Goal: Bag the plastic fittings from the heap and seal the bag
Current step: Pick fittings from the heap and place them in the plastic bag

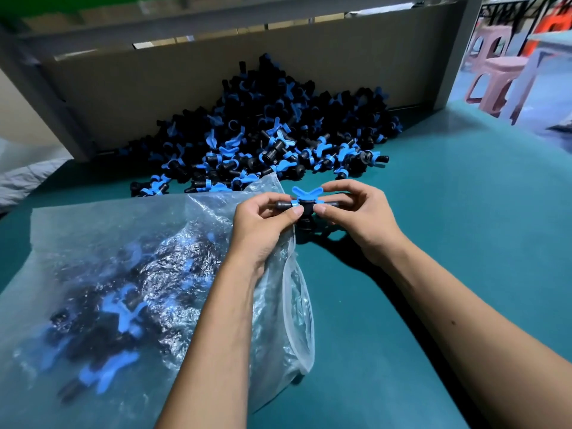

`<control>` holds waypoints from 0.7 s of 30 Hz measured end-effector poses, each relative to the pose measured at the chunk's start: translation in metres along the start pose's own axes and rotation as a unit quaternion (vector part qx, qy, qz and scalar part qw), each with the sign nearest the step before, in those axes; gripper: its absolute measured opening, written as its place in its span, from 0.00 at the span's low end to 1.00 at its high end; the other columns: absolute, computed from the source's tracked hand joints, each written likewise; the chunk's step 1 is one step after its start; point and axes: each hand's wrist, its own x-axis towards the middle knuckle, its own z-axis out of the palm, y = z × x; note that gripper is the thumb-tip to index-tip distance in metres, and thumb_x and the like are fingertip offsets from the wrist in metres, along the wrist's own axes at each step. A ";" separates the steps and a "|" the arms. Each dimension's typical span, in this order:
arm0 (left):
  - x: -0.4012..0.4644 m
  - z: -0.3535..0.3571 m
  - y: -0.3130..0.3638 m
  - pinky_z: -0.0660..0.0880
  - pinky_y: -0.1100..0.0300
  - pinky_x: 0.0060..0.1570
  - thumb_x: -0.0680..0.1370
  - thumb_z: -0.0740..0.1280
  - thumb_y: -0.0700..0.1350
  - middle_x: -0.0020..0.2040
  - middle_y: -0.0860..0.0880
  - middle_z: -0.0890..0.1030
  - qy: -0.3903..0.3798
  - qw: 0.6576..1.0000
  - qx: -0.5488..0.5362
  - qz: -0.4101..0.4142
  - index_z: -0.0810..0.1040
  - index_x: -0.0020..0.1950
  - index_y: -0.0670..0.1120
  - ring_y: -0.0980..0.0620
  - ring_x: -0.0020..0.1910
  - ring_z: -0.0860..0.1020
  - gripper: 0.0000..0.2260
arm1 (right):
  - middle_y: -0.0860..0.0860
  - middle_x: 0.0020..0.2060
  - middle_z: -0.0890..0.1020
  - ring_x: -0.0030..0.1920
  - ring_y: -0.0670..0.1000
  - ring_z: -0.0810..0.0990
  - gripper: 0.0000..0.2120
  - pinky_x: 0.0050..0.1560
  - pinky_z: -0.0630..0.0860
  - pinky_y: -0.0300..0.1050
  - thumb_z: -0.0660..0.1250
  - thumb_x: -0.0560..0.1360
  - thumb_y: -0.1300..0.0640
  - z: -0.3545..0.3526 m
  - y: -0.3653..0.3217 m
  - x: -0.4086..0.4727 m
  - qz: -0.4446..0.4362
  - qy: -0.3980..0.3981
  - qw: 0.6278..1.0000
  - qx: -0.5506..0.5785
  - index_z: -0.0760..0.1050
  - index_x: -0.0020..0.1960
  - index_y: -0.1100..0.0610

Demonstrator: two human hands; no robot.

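Note:
A large heap of black plastic fittings with blue wing handles [272, 131] lies at the back of the green table. A clear plastic bag [130, 274] lies at the left front with several fittings inside; its open mouth faces right, under my left forearm. Both hands hold one fitting [306, 201] just above the bag's mouth. My left hand [263, 224] pinches its left end, and my right hand [359, 215] pinches its right end. The blue handle points up between my fingers.
A cardboard wall [185, 82] stands behind the heap. Pink plastic stools [495, 78] show beyond the table's far right edge. The green table top [448, 212] stretches to the right of my hands. Crumpled white sheeting [21, 178] lies at the left edge.

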 end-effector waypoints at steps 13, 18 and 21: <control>-0.001 0.014 0.004 0.83 0.44 0.51 0.69 0.81 0.46 0.38 0.46 0.86 0.110 0.993 -0.005 0.029 0.84 0.39 0.50 0.47 0.40 0.85 0.07 | 0.47 0.44 0.82 0.44 0.50 0.83 0.16 0.43 0.82 0.55 0.81 0.67 0.50 0.014 0.002 -0.008 -0.142 0.063 0.952 -0.265 0.77 0.48 0.52; -0.004 0.019 0.008 0.79 0.55 0.43 0.71 0.80 0.50 0.37 0.52 0.85 0.087 0.987 0.068 0.120 0.82 0.40 0.49 0.55 0.37 0.82 0.09 | 0.49 0.41 0.85 0.42 0.48 0.84 0.12 0.45 0.81 0.44 0.80 0.70 0.58 0.015 0.002 -0.006 -0.165 0.093 0.952 -0.239 0.80 0.48 0.59; -0.006 0.019 0.009 0.76 0.54 0.45 0.68 0.78 0.62 0.41 0.56 0.82 0.126 0.939 0.247 0.204 0.78 0.42 0.54 0.53 0.43 0.78 0.15 | 0.57 0.42 0.86 0.41 0.53 0.86 0.08 0.45 0.82 0.43 0.72 0.77 0.62 0.015 -0.002 -0.004 0.017 0.072 0.990 0.120 0.79 0.52 0.66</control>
